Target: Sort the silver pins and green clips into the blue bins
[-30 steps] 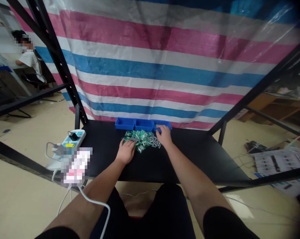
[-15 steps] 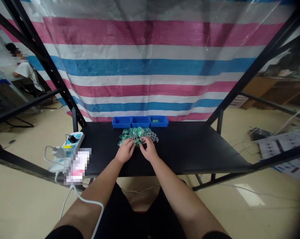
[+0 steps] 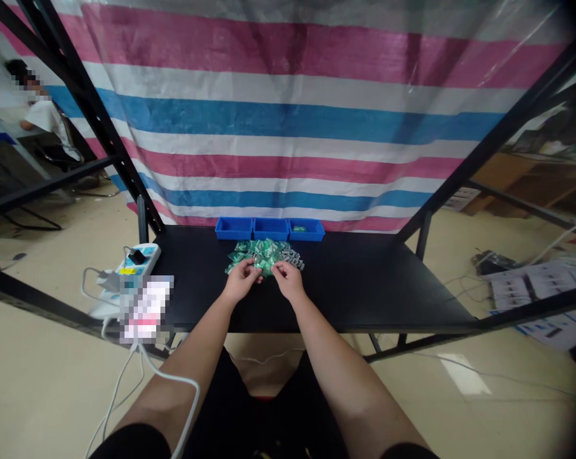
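A heap of small green packets [image 3: 263, 254] lies on the black table [image 3: 364, 287], in front of a row of three blue trays [image 3: 270, 228]. The right tray [image 3: 307, 229] holds a green packet. My left hand [image 3: 241, 280] and my right hand [image 3: 288, 279] meet at the near edge of the heap, fingers curled in a pinch on one small green packet between them.
A white power strip [image 3: 137, 261] with a black plug and white cables sits at the table's left edge. Black rack posts [image 3: 96, 121] frame the table, a striped tarp hangs behind. Another person sits far left. Papers lie on the floor at right.
My right hand came back from the right blue tray to the heap and joined my left hand. Both now pinch a packet, lifted slightly off the table.
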`<state>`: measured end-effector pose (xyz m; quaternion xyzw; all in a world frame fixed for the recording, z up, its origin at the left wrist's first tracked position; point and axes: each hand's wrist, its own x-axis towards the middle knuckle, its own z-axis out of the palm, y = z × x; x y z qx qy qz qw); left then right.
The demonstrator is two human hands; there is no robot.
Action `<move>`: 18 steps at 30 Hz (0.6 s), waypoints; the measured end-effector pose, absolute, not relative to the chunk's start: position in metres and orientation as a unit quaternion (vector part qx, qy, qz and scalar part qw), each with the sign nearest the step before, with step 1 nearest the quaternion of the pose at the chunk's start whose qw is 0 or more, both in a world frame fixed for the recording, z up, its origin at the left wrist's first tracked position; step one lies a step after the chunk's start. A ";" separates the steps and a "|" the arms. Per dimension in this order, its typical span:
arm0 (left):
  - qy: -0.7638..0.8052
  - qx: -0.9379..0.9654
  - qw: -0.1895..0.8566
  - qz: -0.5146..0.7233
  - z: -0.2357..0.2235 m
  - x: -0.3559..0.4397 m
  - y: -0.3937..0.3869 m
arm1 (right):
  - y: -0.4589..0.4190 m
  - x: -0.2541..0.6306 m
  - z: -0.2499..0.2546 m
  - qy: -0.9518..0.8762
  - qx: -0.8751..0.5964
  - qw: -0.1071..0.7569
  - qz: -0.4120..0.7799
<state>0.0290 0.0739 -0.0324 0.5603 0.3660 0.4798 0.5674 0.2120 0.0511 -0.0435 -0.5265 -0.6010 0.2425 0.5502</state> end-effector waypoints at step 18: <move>0.345 0.655 0.419 0.525 -0.033 0.027 0.068 | 0.050 0.209 -0.042 -0.543 -0.468 0.595 0.363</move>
